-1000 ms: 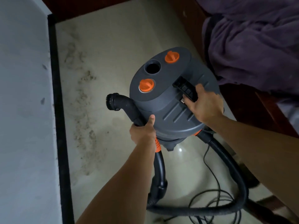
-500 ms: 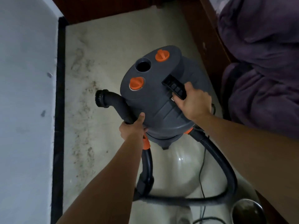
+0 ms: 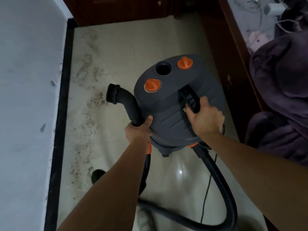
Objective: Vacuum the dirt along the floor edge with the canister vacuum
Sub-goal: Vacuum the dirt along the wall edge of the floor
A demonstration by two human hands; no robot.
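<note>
A grey canister vacuum (image 3: 168, 104) with two orange knobs and an open round port on top hangs tilted above the pale floor. My right hand (image 3: 204, 118) grips its black carry handle (image 3: 189, 98). My left hand (image 3: 139, 130) holds the curved black wand, whose round brush nozzle (image 3: 112, 94) points left, above brown dirt (image 3: 86, 124) strewn along the black baseboard (image 3: 60, 104). The ribbed black hose (image 3: 221, 184) loops from the canister's underside down and round towards me.
A white wall (image 3: 25, 97) stands on the left. Dark wooden furniture (image 3: 233, 67) with purple bedding (image 3: 283, 90) lines the right, more dark wood the far end. A thin power cord (image 3: 205, 194) trails on the floor. A dark foot tip (image 3: 97, 175) shows under my left arm.
The view has swung further down the strip of floor, so more of the far end and the bed shows. Both hands keep their grips; canister and nozzle sit slightly farther right.
</note>
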